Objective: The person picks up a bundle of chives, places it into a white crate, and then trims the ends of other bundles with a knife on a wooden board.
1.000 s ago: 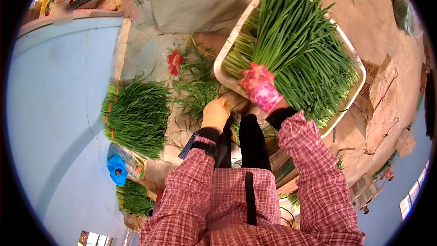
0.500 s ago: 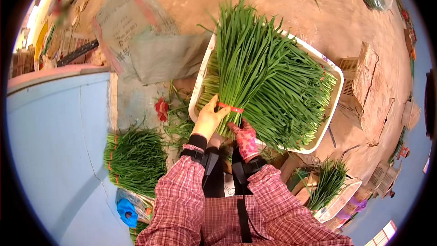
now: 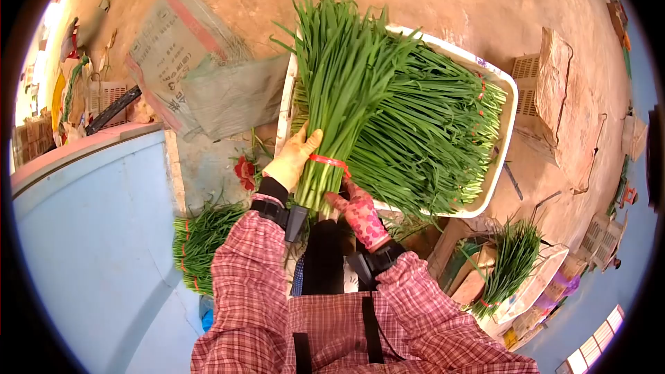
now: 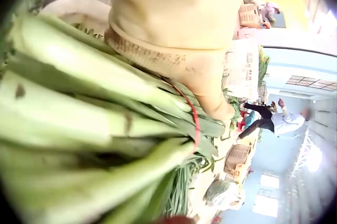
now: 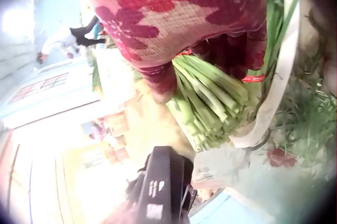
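Observation:
A bundle of garlic chives (image 3: 339,90), bound by a red band (image 3: 329,161), lies with its leaves pointing away over a white tray (image 3: 511,107). My left hand (image 3: 288,161), in a cream glove, grips the bundle's left side right at the band. In a pink floral glove, my right hand (image 3: 362,216) holds the pale stems from the lower right. The right wrist view shows its fingers curled round the stems, whose cut ends (image 5: 213,124) stick out below. More chives (image 3: 422,118) fill the tray under the bundle.
Banded chives (image 3: 204,242) lie at the left beside a blue panel (image 3: 104,215). Printed sacks (image 3: 180,62) and a red flowered glove-like cloth (image 3: 245,172) are on the floor. A cardboard-covered crate (image 3: 544,90) stands right of the tray, with another chive bundle (image 3: 512,263) nearer.
The left hand has come up from beside the tray onto the bundle. The right hand has shifted down to the stems. A red band now shows round the bundle, and the view has swung.

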Tool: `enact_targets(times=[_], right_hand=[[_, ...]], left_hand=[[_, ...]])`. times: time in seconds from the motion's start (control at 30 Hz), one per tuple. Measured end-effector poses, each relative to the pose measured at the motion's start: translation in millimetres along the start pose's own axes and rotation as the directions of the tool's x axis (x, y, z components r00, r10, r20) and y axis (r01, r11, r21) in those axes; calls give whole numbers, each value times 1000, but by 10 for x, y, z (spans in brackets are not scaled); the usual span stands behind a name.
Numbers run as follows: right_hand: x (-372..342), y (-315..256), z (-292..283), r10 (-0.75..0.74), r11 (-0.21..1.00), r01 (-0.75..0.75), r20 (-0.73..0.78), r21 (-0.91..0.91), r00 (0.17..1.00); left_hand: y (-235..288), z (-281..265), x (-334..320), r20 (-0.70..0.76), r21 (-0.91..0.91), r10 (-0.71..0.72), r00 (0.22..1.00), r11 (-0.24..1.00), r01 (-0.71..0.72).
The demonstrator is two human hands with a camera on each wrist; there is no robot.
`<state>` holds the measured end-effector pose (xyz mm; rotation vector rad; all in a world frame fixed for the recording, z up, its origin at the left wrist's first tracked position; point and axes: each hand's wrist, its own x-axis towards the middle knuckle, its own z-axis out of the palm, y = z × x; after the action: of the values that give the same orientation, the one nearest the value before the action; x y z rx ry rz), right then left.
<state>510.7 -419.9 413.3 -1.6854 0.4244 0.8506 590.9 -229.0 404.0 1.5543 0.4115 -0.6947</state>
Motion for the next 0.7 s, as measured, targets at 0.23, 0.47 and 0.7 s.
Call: enact_targets(times=[0.23,0.47,0.7], right_hand=[[-579,-678,-257,-55,998,58,85,-39,995],[-670,-610,-877,-20,900,-157,398,407,917],[-698,-730,-1704,-158,948,109,143,298,977]], left_hand=[[225,-57,-355,-38,136,-60,997,989,65],[630,323,-573,123,-288,61,991,957,-23],[1292,918,-509,119,87,313,942,942,-324]])
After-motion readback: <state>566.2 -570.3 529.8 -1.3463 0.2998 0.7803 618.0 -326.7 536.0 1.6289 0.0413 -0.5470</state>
